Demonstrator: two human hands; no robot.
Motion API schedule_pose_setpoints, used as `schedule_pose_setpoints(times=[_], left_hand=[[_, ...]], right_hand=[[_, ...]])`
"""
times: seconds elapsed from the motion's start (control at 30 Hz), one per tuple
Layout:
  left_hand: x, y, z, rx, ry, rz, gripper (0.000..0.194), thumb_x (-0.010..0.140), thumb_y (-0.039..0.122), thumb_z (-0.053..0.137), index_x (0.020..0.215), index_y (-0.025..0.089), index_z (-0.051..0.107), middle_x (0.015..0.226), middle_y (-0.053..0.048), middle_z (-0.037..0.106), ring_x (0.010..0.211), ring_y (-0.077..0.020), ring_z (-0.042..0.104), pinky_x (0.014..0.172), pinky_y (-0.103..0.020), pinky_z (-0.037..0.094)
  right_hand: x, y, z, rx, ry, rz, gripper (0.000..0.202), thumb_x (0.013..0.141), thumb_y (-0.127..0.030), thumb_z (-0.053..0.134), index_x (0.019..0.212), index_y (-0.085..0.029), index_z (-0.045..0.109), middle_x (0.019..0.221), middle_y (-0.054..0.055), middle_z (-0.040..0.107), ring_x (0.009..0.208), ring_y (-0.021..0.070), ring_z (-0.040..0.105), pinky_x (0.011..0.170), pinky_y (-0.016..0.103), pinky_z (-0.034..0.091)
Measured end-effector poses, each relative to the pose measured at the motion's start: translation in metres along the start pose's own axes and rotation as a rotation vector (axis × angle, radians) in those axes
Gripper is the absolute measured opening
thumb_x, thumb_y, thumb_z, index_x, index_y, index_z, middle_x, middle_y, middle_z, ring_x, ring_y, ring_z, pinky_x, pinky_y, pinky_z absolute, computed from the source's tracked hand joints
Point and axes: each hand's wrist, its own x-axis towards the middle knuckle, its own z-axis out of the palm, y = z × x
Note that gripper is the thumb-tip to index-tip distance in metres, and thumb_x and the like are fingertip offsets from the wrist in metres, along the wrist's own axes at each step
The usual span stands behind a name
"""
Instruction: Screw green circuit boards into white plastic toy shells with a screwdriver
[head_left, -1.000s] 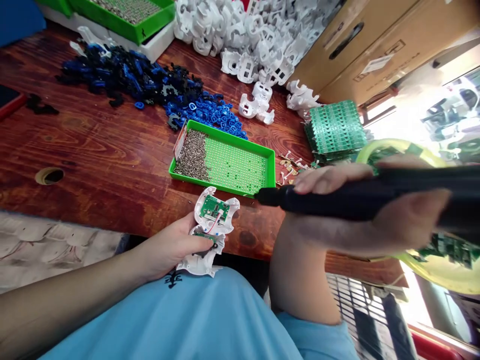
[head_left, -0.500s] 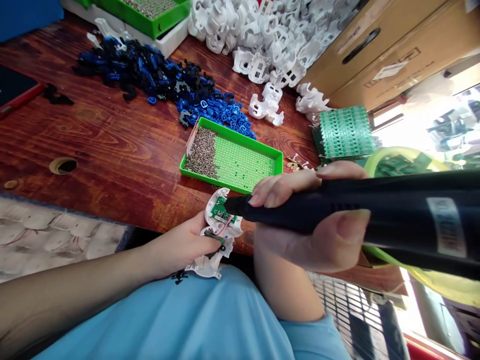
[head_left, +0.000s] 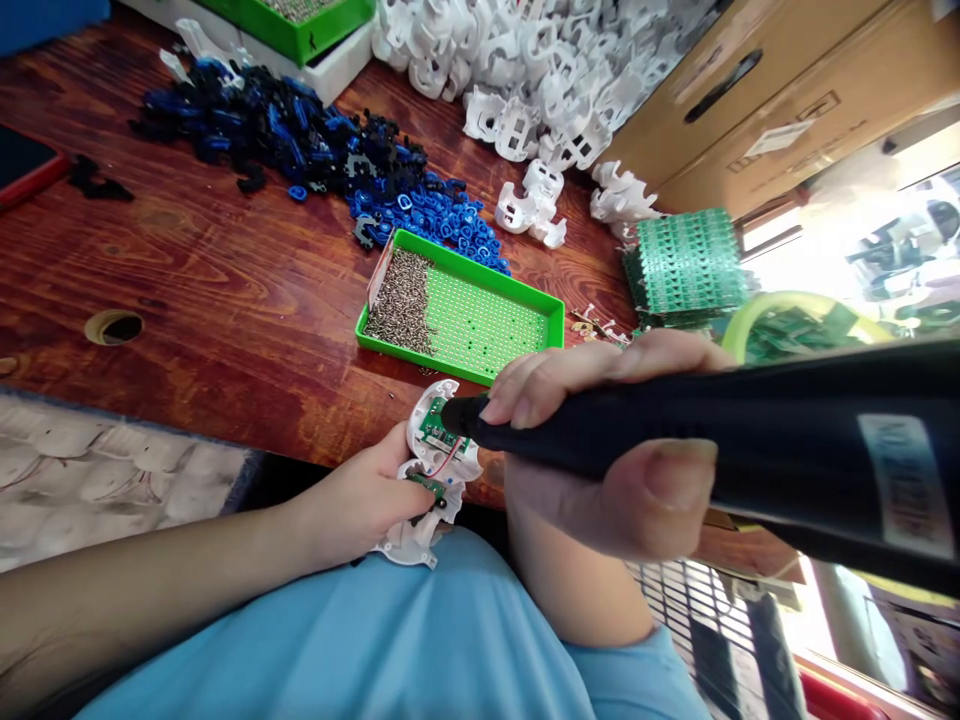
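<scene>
My left hand [head_left: 367, 495] grips a white plastic housing [head_left: 417, 415] from its left side, above my lap. Inside it lie a green circuit board [head_left: 433, 422] and a red wire. Wrapped round a black electric screwdriver [head_left: 780, 430], my right hand [head_left: 600, 440] holds it almost level, close to the camera. The tool's tip reaches the circuit board; whether a screw is under it is hidden. Just beyond the housing is a green tray [head_left: 480, 325] with small screws [head_left: 401, 300] heaped at its left end.
Blue and black plastic parts [head_left: 292, 125] lie behind the tray. White housings [head_left: 510, 60] are heaped at the back beside a cardboard box [head_left: 757, 100]. Stacked green circuit boards [head_left: 690, 265] and a yellow-rimmed basket [head_left: 739, 325] stand right. A hole [head_left: 114, 327] is in the wooden table.
The screwdriver's tip has moved slightly left over the circuit board, and its rear end has dipped. The housing has shifted slightly in my left hand. The view has moved a little.
</scene>
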Motion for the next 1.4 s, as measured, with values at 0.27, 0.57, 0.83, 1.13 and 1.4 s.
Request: schedule_pose_setpoints(times=[0.27, 0.57, 0.83, 1.13, 1.4], left_hand=[[0.002, 0.003, -0.001, -0.006, -0.014, -0.064, 0.069, 0.064, 0.011, 0.063, 0.129, 0.022, 0.043, 0.094, 0.0, 0.063, 0.088, -0.0205, 0.058, 0.077, -0.031, 0.044], [0.002, -0.001, -0.01, -0.134, -0.067, -0.14, 0.044, 0.065, 0.014, 0.068, 0.107, 0.019, 0.057, 0.084, 0.001, 0.066, 0.07, -0.0118, 0.059, 0.062, -0.021, 0.044], [0.001, -0.005, -0.018, -0.12, -0.127, -0.145, 0.055, 0.064, 0.012, 0.073, 0.114, 0.021, 0.052, 0.09, 0.001, 0.067, 0.077, -0.0122, 0.059, 0.067, -0.02, 0.044], [0.004, -0.005, -0.014, -0.08, -0.144, -0.164, 0.061, 0.071, 0.02, 0.072, 0.124, 0.022, 0.043, 0.102, -0.003, 0.067, 0.091, -0.0199, 0.062, 0.082, -0.03, 0.046], [0.003, -0.002, -0.012, -0.073, -0.133, -0.168, 0.062, 0.071, 0.019, 0.072, 0.125, 0.024, 0.041, 0.099, -0.002, 0.068, 0.089, -0.0186, 0.064, 0.081, -0.029, 0.048]], right_hand=[[-0.005, 0.008, -0.013, 0.03, -0.104, -0.037, 0.019, 0.078, -0.043, 0.059, 0.089, -0.028, 0.054, 0.052, -0.007, 0.051, 0.038, 0.0118, 0.051, 0.037, 0.027, 0.044], [0.033, 0.025, -0.057, -0.135, 0.291, -0.177, 0.014, 0.083, -0.038, 0.046, 0.083, -0.024, 0.051, 0.047, -0.008, 0.047, 0.034, 0.0106, 0.045, 0.033, 0.023, 0.037], [0.051, 0.081, -0.109, -0.355, 0.351, -0.222, 0.02, 0.08, -0.041, 0.057, 0.087, -0.025, 0.049, 0.053, -0.01, 0.047, 0.035, 0.0088, 0.046, 0.036, 0.022, 0.038], [0.049, 0.098, -0.117, -0.415, 0.392, -0.196, 0.029, 0.079, -0.048, 0.057, 0.089, -0.024, 0.045, 0.061, -0.008, 0.046, 0.039, 0.0072, 0.047, 0.04, 0.023, 0.042], [0.049, 0.095, -0.115, -0.415, 0.419, -0.175, 0.031, 0.077, -0.05, 0.059, 0.087, -0.025, 0.045, 0.062, -0.008, 0.047, 0.039, 0.0077, 0.046, 0.04, 0.024, 0.041]])
